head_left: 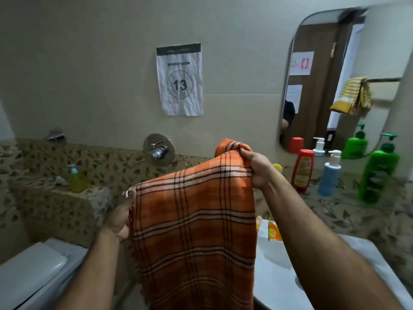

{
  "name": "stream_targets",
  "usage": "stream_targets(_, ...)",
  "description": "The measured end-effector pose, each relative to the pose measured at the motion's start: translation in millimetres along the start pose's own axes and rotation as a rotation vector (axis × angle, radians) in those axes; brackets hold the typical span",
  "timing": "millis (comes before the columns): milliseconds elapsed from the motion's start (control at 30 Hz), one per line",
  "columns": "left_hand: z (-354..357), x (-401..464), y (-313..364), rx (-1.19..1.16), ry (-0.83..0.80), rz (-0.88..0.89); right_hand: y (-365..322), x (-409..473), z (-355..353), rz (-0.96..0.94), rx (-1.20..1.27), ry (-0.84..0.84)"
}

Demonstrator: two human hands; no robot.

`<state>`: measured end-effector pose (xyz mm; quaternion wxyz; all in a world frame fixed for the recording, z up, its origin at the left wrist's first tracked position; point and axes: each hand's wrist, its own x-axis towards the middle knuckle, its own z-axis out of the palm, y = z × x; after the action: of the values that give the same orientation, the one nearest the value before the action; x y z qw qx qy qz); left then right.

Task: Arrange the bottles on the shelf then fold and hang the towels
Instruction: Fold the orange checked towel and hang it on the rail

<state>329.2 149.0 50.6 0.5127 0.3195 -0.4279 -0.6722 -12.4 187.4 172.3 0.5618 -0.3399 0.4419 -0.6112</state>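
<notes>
An orange checked towel (194, 231) hangs in front of me, held up by both hands. My left hand (119, 220) grips its lower left corner and my right hand (257, 167) grips its higher right corner, where the cloth bunches up. On the glass shelf (348, 203) at the right stand a red bottle (302, 171), a blue pump bottle (329, 174) and a green pump bottle (380, 173). A yellow striped towel (352, 96) shows in the mirror, hung on a rail.
A mirror (324, 63) is on the wall above the shelf. A white sink (281, 276) lies below my right arm, with orange packets (271, 230) at its edge. A toilet tank (33, 271) is at lower left. A yellow-green soap bottle (77, 179) stands on the left ledge.
</notes>
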Motion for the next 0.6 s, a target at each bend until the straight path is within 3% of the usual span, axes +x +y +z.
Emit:
stream_targets(100,4.6,-10.6,-21.6,0.048,-0.068,-0.104,-8.2,-2.0,-8.4,-0.004,-0.014,0.043)
stream_targets(267,31.2,3.2,0.6,0.063,-0.009,0.046,-20.3,-4.8,-12.7,0.004,-0.114,0.021)
stream_targets(333,44.0,9.5,24.2,0.091,-0.029,0.124,-46.1,-5.6,-14.6,-0.080,-0.102,-0.078)
stream_targets(400,60.8,14.2,48.3,0.087,-0.028,0.211,-74.5,-8.6,-21.6,-0.202,-0.036,-0.317)
stream_targets(467,78.2,17.5,65.3,0.073,0.014,0.283,-78.8,-10.2,-35.7,-0.236,-0.099,-0.437)
stream_targets(600,88.4,20.0,63.7,0.087,0.066,0.274,-15.1,10.5,-63.7,-0.074,-0.338,-0.238)
